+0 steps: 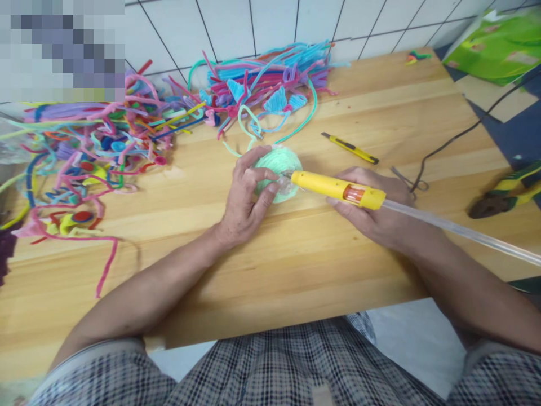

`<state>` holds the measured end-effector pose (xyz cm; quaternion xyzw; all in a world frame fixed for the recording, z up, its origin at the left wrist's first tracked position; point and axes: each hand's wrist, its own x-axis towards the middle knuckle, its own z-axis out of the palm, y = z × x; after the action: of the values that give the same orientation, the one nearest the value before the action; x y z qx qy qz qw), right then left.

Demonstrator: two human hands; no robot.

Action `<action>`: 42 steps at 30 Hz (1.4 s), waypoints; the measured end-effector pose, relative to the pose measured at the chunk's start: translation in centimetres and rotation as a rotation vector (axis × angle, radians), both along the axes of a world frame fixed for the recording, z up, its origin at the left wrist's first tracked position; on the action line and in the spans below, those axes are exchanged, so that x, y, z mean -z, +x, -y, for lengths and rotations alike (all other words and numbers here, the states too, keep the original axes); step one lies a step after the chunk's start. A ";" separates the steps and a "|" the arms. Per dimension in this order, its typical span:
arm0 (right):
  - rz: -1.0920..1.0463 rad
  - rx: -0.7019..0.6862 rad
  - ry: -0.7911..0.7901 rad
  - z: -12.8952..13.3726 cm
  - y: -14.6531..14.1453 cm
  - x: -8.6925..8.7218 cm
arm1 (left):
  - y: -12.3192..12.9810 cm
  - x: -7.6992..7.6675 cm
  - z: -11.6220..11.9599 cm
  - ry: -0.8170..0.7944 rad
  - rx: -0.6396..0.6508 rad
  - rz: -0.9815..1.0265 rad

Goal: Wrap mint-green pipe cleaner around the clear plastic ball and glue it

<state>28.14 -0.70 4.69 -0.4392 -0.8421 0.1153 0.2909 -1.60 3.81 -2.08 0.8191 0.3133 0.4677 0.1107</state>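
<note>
My left hand (250,194) is closed on the near left side of a mint-green disc of coiled pipe cleaner (282,159), its fingers curled over the rim. A clear, shiny patch shows at the disc's middle, beside my thumb. My right hand (376,208) grips a yellow hot glue gun (323,189), whose nozzle points left and meets the disc near that patch. A clear glue stick (456,230) runs out of the gun's back end toward the right edge. The gun hides part of the right hand's fingers.
A tangled heap of coloured pipe cleaners (114,146) covers the table's left, with a blue and pink bundle (270,73) by the tiled wall. Right lie a yellow utility knife (350,148), a black cord (454,132), pliers (502,192) and a green bag (499,48).
</note>
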 end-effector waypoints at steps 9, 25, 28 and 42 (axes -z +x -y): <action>-0.002 -0.012 0.052 0.0 -0.1 -0.2 | 0.1 0.0 0.0 0.026 -0.008 -0.009; 0.035 0.002 0.027 0.1 0.3 -0.3 | 0.0 -0.1 0.0 -0.011 0.017 -0.015; 0.029 0.021 -0.020 0.1 0.2 -0.4 | 0.0 0.0 0.0 -0.009 0.021 0.000; 0.015 0.048 -0.083 -0.1 0.1 -0.7 | 0.1 0.3 -0.1 -0.014 0.014 0.016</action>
<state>28.24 -0.60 5.36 -0.4718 -0.8280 0.1400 0.2688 -1.54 3.91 -2.33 0.8167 0.3100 0.4711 0.1220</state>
